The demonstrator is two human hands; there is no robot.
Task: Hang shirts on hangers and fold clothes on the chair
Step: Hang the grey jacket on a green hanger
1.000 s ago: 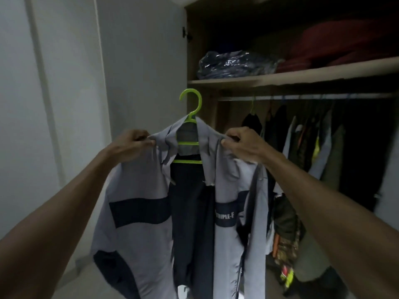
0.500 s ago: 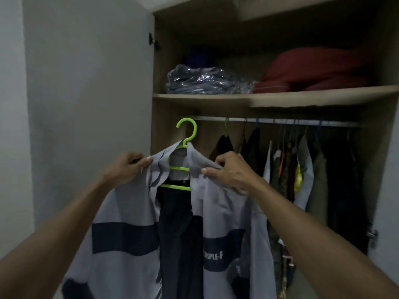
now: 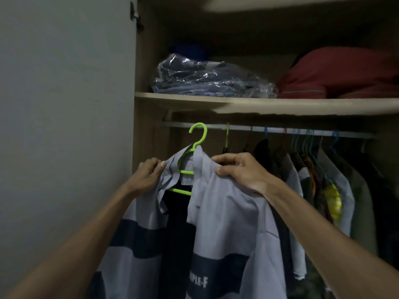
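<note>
Grey cloth with dark navy bands makes up the shirt, which is already draped over a lime-green hanger and held up in front of an open wardrobe. The left hand pinches the shirt's left shoulder near the collar, and the right hand is clenched on the right shoulder, fingers curled over the top of the fabric. Gripping both shoulders this way likely keeps the garment from sliding off the hanger's arms while it is carried, and it leaves the hook free to point upward.

That hook sits just below the rail, near its left end, not yet caught on it. The spot looks chosen for the gap: the hung clothes crowd the rail from about its middle rightward, while the left stretch beside the wardrobe wall is bare.

My reading is that the shirt is dressed and only the hooking remains, calling for a small lift and forward reach. 1 risk is the hook being turned slightly sideways, so it may need squaring to the rail. Above, a shelf carries a plastic-wrapped bundle and red bedding.
</note>
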